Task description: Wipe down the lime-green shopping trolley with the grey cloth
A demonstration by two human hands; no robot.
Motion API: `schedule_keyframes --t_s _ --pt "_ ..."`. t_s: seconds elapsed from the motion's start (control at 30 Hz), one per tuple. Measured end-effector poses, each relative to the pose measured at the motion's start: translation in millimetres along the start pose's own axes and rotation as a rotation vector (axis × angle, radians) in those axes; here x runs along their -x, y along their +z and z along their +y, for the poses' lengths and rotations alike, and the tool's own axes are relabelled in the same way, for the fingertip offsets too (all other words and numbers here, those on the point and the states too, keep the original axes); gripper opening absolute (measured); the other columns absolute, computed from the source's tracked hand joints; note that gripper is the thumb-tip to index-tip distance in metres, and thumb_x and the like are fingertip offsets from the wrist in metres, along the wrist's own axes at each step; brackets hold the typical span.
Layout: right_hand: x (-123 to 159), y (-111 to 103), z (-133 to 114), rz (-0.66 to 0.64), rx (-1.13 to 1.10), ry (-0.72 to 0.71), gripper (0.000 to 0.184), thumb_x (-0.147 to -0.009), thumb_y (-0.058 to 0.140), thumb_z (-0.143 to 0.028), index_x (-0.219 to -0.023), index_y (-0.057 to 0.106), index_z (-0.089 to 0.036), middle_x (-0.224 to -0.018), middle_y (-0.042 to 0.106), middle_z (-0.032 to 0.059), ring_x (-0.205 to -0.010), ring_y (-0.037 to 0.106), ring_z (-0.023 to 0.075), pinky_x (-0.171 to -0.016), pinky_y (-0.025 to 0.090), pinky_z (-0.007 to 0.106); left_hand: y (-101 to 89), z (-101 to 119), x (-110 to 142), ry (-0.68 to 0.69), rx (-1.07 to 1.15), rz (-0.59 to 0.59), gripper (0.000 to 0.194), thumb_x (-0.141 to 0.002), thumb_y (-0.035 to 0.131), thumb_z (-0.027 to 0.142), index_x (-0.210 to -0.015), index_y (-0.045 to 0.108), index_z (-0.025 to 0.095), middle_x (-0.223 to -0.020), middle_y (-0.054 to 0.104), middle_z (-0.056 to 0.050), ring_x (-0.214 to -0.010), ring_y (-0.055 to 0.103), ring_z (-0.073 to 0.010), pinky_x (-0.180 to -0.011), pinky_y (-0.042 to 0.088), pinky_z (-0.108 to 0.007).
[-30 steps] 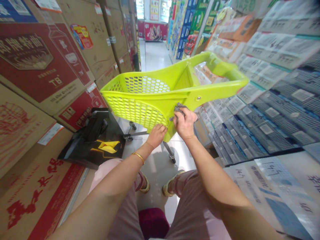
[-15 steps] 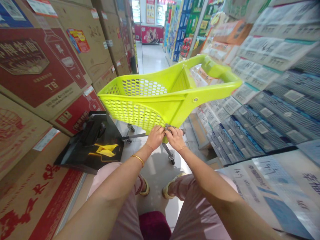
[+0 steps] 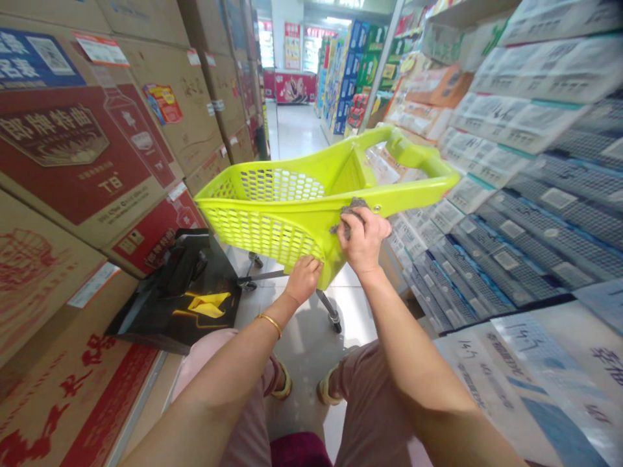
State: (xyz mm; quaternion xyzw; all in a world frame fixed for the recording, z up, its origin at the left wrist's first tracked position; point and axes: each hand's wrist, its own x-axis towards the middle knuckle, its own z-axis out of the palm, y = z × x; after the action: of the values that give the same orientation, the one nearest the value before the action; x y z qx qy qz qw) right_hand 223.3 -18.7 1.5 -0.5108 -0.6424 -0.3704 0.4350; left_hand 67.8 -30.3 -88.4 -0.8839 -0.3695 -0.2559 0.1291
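Observation:
A lime-green plastic shopping cart [image 3: 272, 211] stands side-on in front of me, its handle toward the right. My right hand [image 3: 364, 239] is closed around a crumpled grey cloth [image 3: 354, 209] and presses it on the cart's side panel, just below the rim near the handle bolt. Lower down, my left hand [image 3: 305, 277] has its fingers curled over the bottom edge of the basket's perforated side. A gold bangle [image 3: 269, 324] circles my left wrist. The undersides of the fingers on both hands are hidden.
Stacked cartons [image 3: 73, 136] line the left side. A black box [image 3: 180, 305] with a yellow cloth [image 3: 209, 304] on it lies at lower left. Wrapped packs [image 3: 525, 123] fill the right side. The cart's caster [image 3: 335, 322] rests on the tiled floor between my feet and the basket.
My right hand has moved up and right with the grey cloth, from beside my left hand to below the cart's rim. My left hand stays at the basket's lower edge.

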Motion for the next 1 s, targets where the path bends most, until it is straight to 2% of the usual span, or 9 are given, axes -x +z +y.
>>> schedule_keyframes --t_s 0.17,0.37,0.5,0.6,0.77,0.9,1.0 --pt "15.7 2.7 -3.2 -0.029 0.009 -0.038 0.016 -0.084 0.052 -0.027 -0.093 0.066 -0.026 -0.102 0.061 0.0068 -0.095 0.047 0.019 -0.087 0.031 0.035 -0.7 -0.4 -0.5 -0.002 -0.009 -0.014 0.024 -0.092 0.04 0.016 -0.095 0.064 0.015 -0.09 0.062 -0.007 -0.092 0.051 -0.0205 -0.084 0.043 -0.036" --pt "57.9 1.9 -11.3 -0.215 -0.08 -0.212 0.015 -0.085 0.054 -0.026 -0.094 0.066 -0.025 -0.102 0.064 0.0052 -0.089 0.048 0.0164 -0.08 0.029 0.032 -4.7 0.6 -5.3 -0.012 -0.015 -0.041 0.03 -0.092 0.039 0.017 -0.079 0.066 0.015 -0.08 0.06 -0.008 -0.086 0.052 -0.0215 -0.079 0.044 -0.036" --pt "70.5 1.0 -15.9 -0.266 -0.117 -0.278 0.015 -0.084 0.056 -0.022 -0.096 0.065 -0.024 -0.1 0.065 0.0049 -0.086 0.048 0.0162 -0.077 0.029 0.032 -14.3 2.0 -9.9 -0.043 0.001 -0.044 0.028 -0.09 0.04 0.016 -0.081 0.066 0.014 -0.077 0.059 -0.008 -0.082 0.053 -0.0216 -0.075 0.045 -0.036" --pt "61.3 -0.2 -16.7 -0.239 -0.113 -0.246 0.016 -0.083 0.056 -0.021 -0.097 0.065 -0.024 -0.1 0.065 0.0049 -0.088 0.048 0.0164 -0.079 0.03 0.032 -28.2 2.3 -16.1 -0.07 -0.003 0.018 0.026 -0.089 0.041 0.017 -0.08 0.066 0.014 -0.078 0.059 -0.009 -0.08 0.053 -0.0218 -0.074 0.045 -0.036" --pt "20.9 -4.9 -12.0 -0.036 -0.066 -0.162 0.015 -0.083 0.056 -0.022 -0.094 0.066 -0.025 -0.101 0.064 0.0054 -0.094 0.048 0.0177 -0.085 0.032 0.032 -55.9 -0.6 -34.8 -0.154 0.03 0.296 0.024 -0.088 0.041 0.018 -0.095 0.064 0.016 -0.095 0.061 -0.01 -0.091 0.053 -0.0215 -0.08 0.046 -0.036" --pt "-10.3 -8.0 -8.4 0.066 -0.045 -0.061 0.017 -0.082 0.056 -0.024 -0.096 0.066 -0.027 -0.103 0.063 0.0061 -0.097 0.047 0.0186 -0.088 0.033 0.033 -71.8 1.2 -55.1 -0.185 0.086 0.415 0.028 -0.085 0.042 0.015 -0.106 0.06 0.019 -0.1 0.06 -0.01 -0.097 0.053 -0.0224 -0.087 0.045 -0.04" --pt "-22.1 -9.0 -9.2 0.098 -0.05 -0.019 0.018 -0.081 0.056 -0.024 -0.097 0.066 -0.028 -0.105 0.062 0.0063 -0.099 0.047 0.0192 -0.089 0.033 0.034 -78.7 7.5 -70.4 -0.233 0.126 0.49 0.03 -0.087 0.041 0.016 -0.111 0.059 0.019 -0.106 0.06 -0.011 -0.103 0.053 -0.0234 -0.094 0.042 -0.042"
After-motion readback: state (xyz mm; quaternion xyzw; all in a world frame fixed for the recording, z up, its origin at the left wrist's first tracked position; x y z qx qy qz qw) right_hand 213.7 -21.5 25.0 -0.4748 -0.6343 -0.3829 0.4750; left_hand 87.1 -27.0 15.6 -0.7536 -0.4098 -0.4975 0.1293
